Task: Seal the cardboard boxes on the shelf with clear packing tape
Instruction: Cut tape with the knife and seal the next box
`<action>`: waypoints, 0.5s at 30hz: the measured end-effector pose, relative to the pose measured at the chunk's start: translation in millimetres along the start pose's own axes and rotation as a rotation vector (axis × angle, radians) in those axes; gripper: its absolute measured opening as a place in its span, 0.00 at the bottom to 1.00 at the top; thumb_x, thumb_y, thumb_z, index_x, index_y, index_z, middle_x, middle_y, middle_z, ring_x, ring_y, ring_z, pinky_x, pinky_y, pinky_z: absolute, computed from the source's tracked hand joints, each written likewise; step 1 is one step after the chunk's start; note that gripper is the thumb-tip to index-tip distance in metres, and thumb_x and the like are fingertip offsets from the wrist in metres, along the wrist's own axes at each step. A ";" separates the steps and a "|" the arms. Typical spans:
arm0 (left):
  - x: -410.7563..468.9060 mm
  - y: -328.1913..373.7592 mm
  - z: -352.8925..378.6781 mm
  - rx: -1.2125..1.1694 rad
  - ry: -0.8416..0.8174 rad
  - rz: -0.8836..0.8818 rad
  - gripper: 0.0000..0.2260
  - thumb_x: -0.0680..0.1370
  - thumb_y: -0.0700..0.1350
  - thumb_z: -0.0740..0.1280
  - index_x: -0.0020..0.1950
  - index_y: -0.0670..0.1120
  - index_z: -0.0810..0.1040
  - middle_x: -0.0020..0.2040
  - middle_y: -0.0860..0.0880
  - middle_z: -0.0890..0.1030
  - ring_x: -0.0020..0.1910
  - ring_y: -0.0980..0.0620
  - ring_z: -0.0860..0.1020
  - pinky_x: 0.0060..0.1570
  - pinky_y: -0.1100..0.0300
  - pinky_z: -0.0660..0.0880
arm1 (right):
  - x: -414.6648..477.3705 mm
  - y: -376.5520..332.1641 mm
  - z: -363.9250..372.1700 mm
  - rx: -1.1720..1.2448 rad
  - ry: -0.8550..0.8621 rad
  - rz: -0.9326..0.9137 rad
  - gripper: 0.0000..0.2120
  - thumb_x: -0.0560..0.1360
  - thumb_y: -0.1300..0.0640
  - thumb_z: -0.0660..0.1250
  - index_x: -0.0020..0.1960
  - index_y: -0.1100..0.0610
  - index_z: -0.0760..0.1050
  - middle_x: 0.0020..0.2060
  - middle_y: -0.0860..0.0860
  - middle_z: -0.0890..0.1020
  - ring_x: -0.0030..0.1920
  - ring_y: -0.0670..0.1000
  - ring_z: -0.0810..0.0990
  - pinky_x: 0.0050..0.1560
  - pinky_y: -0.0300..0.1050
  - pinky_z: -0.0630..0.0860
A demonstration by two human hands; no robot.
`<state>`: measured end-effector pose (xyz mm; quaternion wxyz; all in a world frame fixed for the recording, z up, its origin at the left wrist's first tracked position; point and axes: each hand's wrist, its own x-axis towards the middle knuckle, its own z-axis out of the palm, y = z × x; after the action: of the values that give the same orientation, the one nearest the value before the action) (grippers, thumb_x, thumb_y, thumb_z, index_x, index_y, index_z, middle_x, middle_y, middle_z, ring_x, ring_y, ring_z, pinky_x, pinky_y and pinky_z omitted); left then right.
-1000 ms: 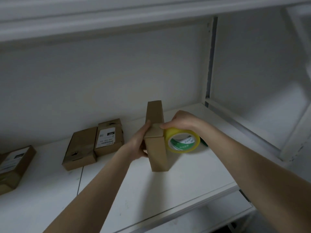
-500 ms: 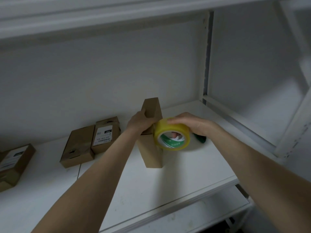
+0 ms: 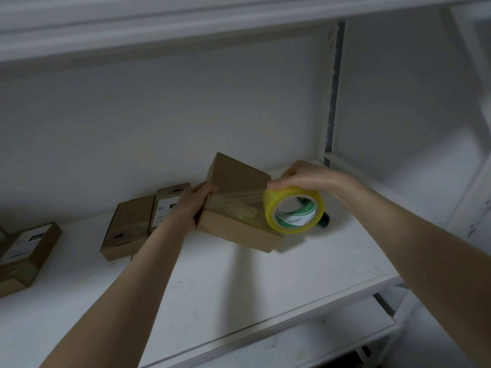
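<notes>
Boxes (image 3: 127, 229) lie left of the held box (image 3: 239, 179), one partly behind left hand (image 3: 192, 205).

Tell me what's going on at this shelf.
A person is taping a cardboard box. The left hand grips its left end, holding it tilted over the white shelf, while the right hand holds a tape roll with a clear strip stretched onto the box. Three other boxes lie on the shelf to the left.
</notes>
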<state>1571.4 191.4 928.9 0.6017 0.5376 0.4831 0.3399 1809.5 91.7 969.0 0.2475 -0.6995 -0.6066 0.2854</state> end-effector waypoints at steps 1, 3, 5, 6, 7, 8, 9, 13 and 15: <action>-0.1 -2.5 -1.0 -0.023 -0.002 -0.007 0.03 0.76 0.44 0.68 0.45 0.47 0.81 0.41 0.46 0.82 0.37 0.49 0.79 0.36 0.59 0.75 | 0.5 -0.4 0.5 0.000 -0.004 0.004 0.20 0.72 0.38 0.70 0.34 0.54 0.75 0.30 0.48 0.77 0.33 0.46 0.76 0.35 0.38 0.71; 1.8 -6.1 -2.9 -0.055 -0.008 -0.007 0.03 0.76 0.44 0.67 0.47 0.47 0.81 0.43 0.46 0.82 0.38 0.49 0.80 0.35 0.59 0.75 | 2.3 -0.3 2.7 -0.036 0.000 0.025 0.20 0.71 0.37 0.70 0.35 0.54 0.75 0.32 0.48 0.78 0.34 0.46 0.77 0.35 0.38 0.70; 2.9 -10.0 -6.0 -0.075 -0.014 0.012 0.08 0.76 0.43 0.67 0.55 0.45 0.80 0.47 0.45 0.81 0.39 0.50 0.80 0.32 0.60 0.75 | 3.6 2.9 5.5 -0.137 0.004 0.064 0.21 0.69 0.35 0.70 0.36 0.53 0.74 0.34 0.48 0.78 0.36 0.46 0.77 0.34 0.39 0.69; 4.7 -12.5 -7.4 -0.088 -0.013 0.017 0.13 0.76 0.43 0.67 0.60 0.44 0.78 0.49 0.45 0.81 0.40 0.50 0.80 0.30 0.61 0.76 | 5.3 5.0 7.3 -0.190 0.001 0.087 0.22 0.68 0.33 0.70 0.38 0.53 0.75 0.37 0.48 0.78 0.38 0.47 0.77 0.35 0.40 0.70; 4.3 -15.2 -8.2 -0.107 -0.014 0.018 0.15 0.77 0.42 0.67 0.63 0.43 0.77 0.49 0.45 0.81 0.39 0.51 0.81 0.29 0.62 0.76 | 7.4 6.8 9.7 -0.232 -0.008 0.108 0.24 0.68 0.31 0.69 0.40 0.53 0.76 0.40 0.48 0.79 0.40 0.48 0.78 0.37 0.41 0.71; 4.0 -18.3 -9.3 -0.123 -0.012 0.020 0.14 0.77 0.41 0.66 0.62 0.43 0.77 0.49 0.45 0.82 0.39 0.51 0.81 0.28 0.62 0.76 | 9.3 8.5 12.2 -0.260 -0.020 0.121 0.26 0.67 0.30 0.68 0.43 0.53 0.76 0.41 0.48 0.78 0.42 0.48 0.78 0.39 0.42 0.71; 2.9 -21.1 -9.8 -0.136 -0.014 0.018 0.13 0.77 0.40 0.66 0.61 0.44 0.77 0.49 0.45 0.82 0.39 0.51 0.81 0.30 0.62 0.77 | 11.3 9.6 14.2 -0.274 -0.033 0.128 0.26 0.68 0.29 0.67 0.43 0.53 0.76 0.41 0.48 0.78 0.42 0.48 0.77 0.40 0.42 0.71; 5.8 -31.4 -17.5 -0.174 -0.031 0.001 0.15 0.77 0.41 0.65 0.63 0.45 0.77 0.55 0.44 0.82 0.48 0.46 0.81 0.42 0.55 0.78 | 7.4 14.8 14.0 -0.135 -0.058 0.127 0.22 0.70 0.32 0.67 0.38 0.51 0.76 0.37 0.48 0.80 0.39 0.48 0.79 0.40 0.41 0.73; 5.7 -32.4 -20.5 -0.197 -0.045 -0.005 0.12 0.78 0.42 0.64 0.61 0.47 0.79 0.54 0.45 0.83 0.49 0.46 0.82 0.47 0.53 0.78 | 4.8 17.6 11.2 -0.021 -0.029 0.136 0.21 0.70 0.34 0.69 0.37 0.52 0.77 0.34 0.48 0.80 0.38 0.50 0.79 0.43 0.42 0.74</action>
<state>1550.2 197.1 897.1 0.6631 0.4824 0.4349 0.3721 1814.6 94.0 948.3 0.2114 -0.7374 -0.5642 0.3054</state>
